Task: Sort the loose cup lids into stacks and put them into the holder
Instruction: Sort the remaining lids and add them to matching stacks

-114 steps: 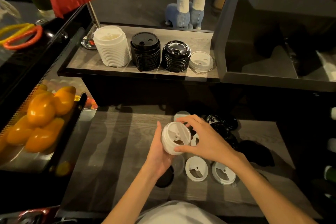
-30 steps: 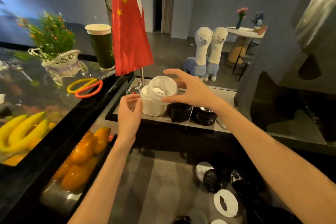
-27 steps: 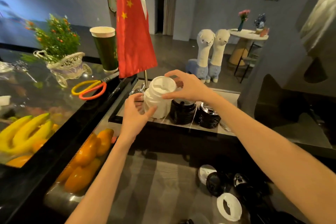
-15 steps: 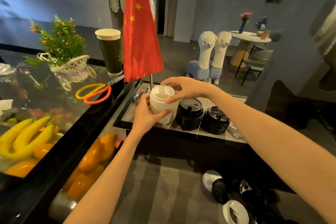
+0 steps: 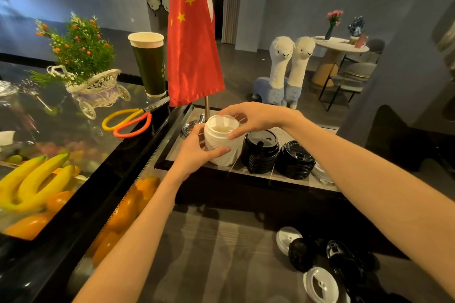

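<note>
- The white lid stack [image 5: 220,146] stands upright at the left end of the holder [image 5: 248,172], a shallow black-edged tray with a wood-grain floor on the raised shelf
- The left hand [image 5: 197,152] is curled round the near left side of the white lid stack, thumb lying across its lower front
- The right hand [image 5: 256,118] comes over from the right and grips the top of that stack, thumb on the near right edge and fingers arched over the far rim
- Just to the right of the white stack sits a black lid stack [image 5: 260,151], and beside that a lower, glossier second black stack [image 5: 295,161]; a clear lid [image 5: 322,176] lies at the tray's right end, partly hidden
- A flag pole [image 5: 207,107] rises just behind the white stack, carrying a red flag [image 5: 193,39]
- On the lower desk [image 5: 216,253], loose white lids [image 5: 320,284] and loose black lids [image 5: 304,254] lie mixed in a pile at the lower right
- To the left, scissors [image 5: 130,119] with yellow and orange handles lie on the glass case top, near a tall green cup [image 5: 149,64]; bananas [image 5: 32,179] show below
</note>
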### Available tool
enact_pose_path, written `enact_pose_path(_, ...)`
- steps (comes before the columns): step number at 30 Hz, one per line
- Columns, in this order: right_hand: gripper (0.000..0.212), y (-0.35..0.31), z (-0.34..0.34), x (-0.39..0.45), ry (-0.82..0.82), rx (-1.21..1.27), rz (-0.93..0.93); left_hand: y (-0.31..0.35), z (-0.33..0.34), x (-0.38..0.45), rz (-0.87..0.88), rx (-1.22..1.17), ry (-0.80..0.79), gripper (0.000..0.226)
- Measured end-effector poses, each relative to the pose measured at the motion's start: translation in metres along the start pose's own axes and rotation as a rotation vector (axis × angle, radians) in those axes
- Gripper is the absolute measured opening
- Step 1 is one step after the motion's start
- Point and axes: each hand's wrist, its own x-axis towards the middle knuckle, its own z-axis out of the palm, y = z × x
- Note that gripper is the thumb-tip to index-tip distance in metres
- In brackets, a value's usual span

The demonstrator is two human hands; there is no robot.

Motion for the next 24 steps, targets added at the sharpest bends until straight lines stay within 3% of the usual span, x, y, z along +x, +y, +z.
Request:
enact_pose_path(9, 0.068, -0.01, 0.001, -0.006, -0.098, -0.035, 0.029, 0.005, 0.0, -0.004, -0.024, 0.044, -0.023, 0.098)
enact_pose_path(15, 0.087, -0.012, 0.006, -0.016, -0.144, -0.029, 0.09, 0.016, -0.001, -0.01, -0.021, 0.098, -0.036, 0.09)
enact_pose_path(17, 0.099, -0.008, 0.011, -0.021, -0.042, 0.066, 0.109, 0.018, -0.003, -0.014, 0.002, 0.14, -0.006, 0.093)
enact_pose_path(19, 0.096, -0.005, 0.017, -0.03, 0.152, 0.138, 0.091, 0.02, -0.002, -0.021, 0.026, 0.179, 0.077, 0.096)
enact_pose_path(22, 0.072, -0.007, 0.034, -0.059, 0.413, 0.202, 0.018, 0.026, 0.003, -0.045, 0.119, 0.228, 0.267, 0.083)
enact_pose_path(24, 0.053, -0.005, 0.056, -0.088, 0.497, 0.302, -0.018, 0.029, 0.014, -0.07, 0.183, 0.228, 0.366, 0.064)
